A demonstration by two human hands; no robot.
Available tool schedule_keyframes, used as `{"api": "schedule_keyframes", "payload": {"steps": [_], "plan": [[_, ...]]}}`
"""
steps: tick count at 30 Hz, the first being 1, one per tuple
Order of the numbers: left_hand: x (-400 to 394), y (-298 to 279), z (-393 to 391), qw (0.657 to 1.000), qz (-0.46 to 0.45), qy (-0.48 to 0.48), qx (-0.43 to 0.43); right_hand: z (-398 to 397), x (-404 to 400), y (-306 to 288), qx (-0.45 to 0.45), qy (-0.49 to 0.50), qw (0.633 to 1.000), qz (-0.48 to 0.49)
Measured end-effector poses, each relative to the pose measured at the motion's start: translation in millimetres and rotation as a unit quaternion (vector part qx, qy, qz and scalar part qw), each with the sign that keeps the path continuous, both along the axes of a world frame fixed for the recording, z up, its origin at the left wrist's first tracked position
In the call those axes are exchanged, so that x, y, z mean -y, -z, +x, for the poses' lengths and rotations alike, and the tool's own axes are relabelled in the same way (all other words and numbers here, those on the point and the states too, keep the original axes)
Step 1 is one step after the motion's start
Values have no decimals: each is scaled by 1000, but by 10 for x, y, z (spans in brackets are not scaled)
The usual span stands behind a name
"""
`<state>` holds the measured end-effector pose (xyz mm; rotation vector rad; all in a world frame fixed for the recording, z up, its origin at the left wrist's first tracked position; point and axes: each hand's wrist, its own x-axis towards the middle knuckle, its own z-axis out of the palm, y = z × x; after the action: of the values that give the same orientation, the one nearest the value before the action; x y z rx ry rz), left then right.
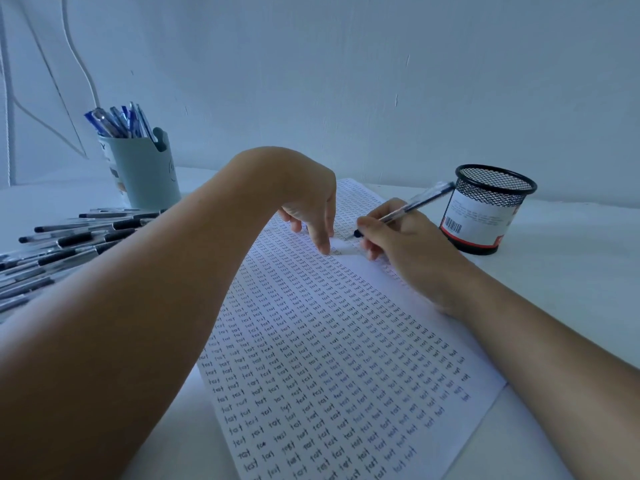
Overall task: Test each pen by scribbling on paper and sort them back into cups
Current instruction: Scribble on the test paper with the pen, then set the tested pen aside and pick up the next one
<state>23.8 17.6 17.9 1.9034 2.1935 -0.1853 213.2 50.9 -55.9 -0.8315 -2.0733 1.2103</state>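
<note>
Two cups stand at the white counter's (571, 271) far edge by a pale wall (346, 81); right grip (398, 237) pinches a pen (412, 206), left grip (311, 216) rests relaxed fingertips on paper (329, 358).

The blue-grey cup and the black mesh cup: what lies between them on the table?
In the head view, both hands, left and right, and the paper's far end lie between them.

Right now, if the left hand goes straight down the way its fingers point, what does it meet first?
The paper: the left hand has its fingertips pointing down at it, apparently touching already, just left of the pen tip.
</note>
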Motion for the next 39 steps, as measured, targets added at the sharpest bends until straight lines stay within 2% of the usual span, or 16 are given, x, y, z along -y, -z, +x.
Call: {"api": "schedule_keyframes", "payload": {"steps": [2, 7, 9, 12, 17, 22, 25, 27, 29, 34, 37, 39], "plan": [[7, -6, 4, 1000, -1, 3, 1, 34, -12, -25, -72, 9, 997, -10], [17, -6, 7, 1000, -2, 1, 5, 55, -13, -80, -159, 56, 980, 110], [16, -5, 14, 1000, -2, 2, 7, 39, 11, -90, -141, 34, 980, 137], [16, -11, 17, 1000, -4, -1, 12, 38, -12, -65, -65, 23, 981, 181], [40, -15, 32, 1000, 1, -9, 12, 64, -153, 25, 15, 58, 950, 307], [67, -11, 63, 1000, 6, -16, 0, 66, -176, 59, -11, 81, 947, 312], [94, -14, 77, 1000, 8, -21, 3, 81, -151, 9, 3, 117, 931, 345], [111, -17, 82, 1000, 11, -23, 3, 101, -118, -60, 76, 122, 928, 343], [141, -8, 78, 999, 16, -28, 6, 120, -70, -122, 198, 126, 908, 348], [253, 81, 26, 997, 60, -42, 39, 167, -36, -217, 395, 173, 817, 383], [361, 160, 17, 988, 126, -58, 62, 167, 10, -252, 446, 188, 798, 359], [438, 214, 11, 982, 160, -68, 76, 155, 55, -307, 444, 184, 793, 375]]}}
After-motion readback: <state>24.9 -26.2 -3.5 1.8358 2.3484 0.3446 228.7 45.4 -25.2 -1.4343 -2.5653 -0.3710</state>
